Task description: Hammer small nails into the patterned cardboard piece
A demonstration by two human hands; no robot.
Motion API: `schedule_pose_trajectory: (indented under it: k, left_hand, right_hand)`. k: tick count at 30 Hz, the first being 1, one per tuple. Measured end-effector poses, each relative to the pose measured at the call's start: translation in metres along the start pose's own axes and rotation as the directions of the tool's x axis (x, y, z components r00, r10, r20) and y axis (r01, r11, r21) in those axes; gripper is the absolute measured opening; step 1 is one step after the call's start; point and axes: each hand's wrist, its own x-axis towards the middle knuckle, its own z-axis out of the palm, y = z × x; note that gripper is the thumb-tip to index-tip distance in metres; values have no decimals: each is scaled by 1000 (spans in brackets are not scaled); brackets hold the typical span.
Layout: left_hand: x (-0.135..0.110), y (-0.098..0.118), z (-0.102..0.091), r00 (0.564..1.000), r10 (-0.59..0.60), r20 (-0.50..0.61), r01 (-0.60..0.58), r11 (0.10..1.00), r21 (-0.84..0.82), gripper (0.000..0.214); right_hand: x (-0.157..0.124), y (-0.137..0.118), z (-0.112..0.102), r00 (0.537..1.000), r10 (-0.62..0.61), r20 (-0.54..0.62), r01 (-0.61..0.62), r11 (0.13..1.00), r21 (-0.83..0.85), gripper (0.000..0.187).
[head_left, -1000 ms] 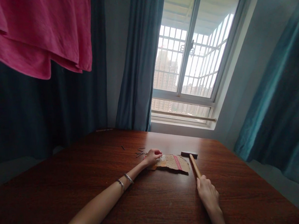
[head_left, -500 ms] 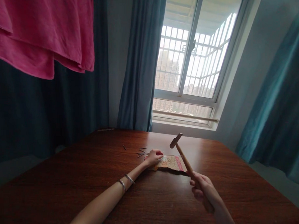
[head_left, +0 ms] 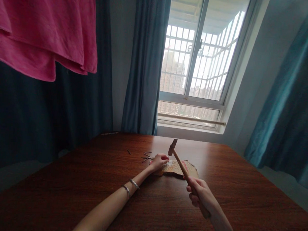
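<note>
My right hand (head_left: 200, 192) is wrapped round the wooden handle of a hammer (head_left: 181, 166). The hammer's metal head is raised just above the fingertips of my left hand (head_left: 160, 161). Those fingers are pinched on a thin nail (head_left: 168, 157), only part of which shows, over a board (head_left: 192, 168) that looks like wood. Dense small marks and a pink patch cover the board's top, and its near edge is rough and dark. My left hand hides the board's left end.
Several loose nails (head_left: 146, 159) lie left of the board, with a single nail (head_left: 129, 151) further left. All this is on a brown wooden table (head_left: 116, 204). A pink cloth (head_left: 47, 38) hangs at upper left; blue curtains (head_left: 142, 68) and a barred window (head_left: 192, 60) stand behind.
The hammer and my right hand have moved left and the head has come down nearer my left fingers. More of the board's right end shows. My left hand has stayed almost still.
</note>
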Motion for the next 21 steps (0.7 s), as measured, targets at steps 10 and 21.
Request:
schedule_pose_trajectory:
  k: [10,21]
  left_hand:
    - [-4,8,-2,1000,-13,-9,13,999,45,22]
    - [-5,12,-3,1000,-29,3,29,997,65,22]
  right_hand:
    - [-5,1,3,999,-38,11,39,998,-53,45]
    - [-5,2,1,999,-32,-10,31,996,-88,43]
